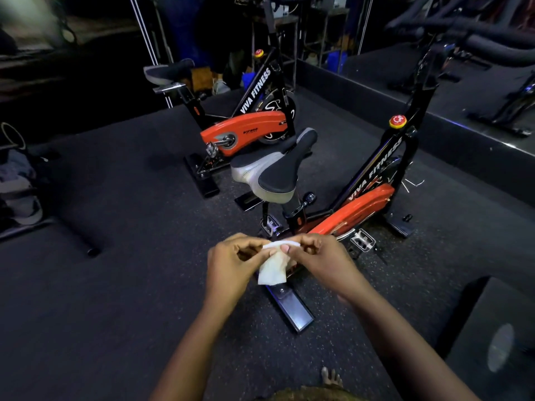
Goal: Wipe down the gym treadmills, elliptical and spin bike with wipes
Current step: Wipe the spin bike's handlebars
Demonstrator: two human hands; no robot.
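1. Head view: the wipe (272, 270) is a thin, white, soft sheet. It is crumpled and bunched at the top, and hangs loose below to a roughly square lower edge.
2. The left hand (231, 261) has a narrow grip, with thumb and forefinger curled in and pinching the wipe's upper left edge.
3. The right hand (321, 259) holds the upper right edge the same way. Its grip is narrow and closed on the sheet, with the thumbnail facing the camera.
4. The two grips almost meet at the top of the wipe. Most of the sheet hangs below and between them, in the air above the floor (130, 270).
5. Past the hands stands the near bike (373, 175), a black tubular frame with white lettering and a glossy orange-red guard.
6. Its saddle (278, 172) is smooth black padding with grey sides, wide at the back and tapering to a rounded nose.
7. A round red knob (397, 121) sits high on the frame, and a caged metal pedal (363, 240) lies just beyond the right hand.
8. The bike's flat, shiny black base bar (295, 314) shows below the wipe, resting on the floor.
9. The far bike (249, 125), of the same make, stands farther back, well apart from the hands.
10. The floor is dark, matte, grainy matting with pale specks.
11. A bare foot (331, 377) shows at the bottom edge.
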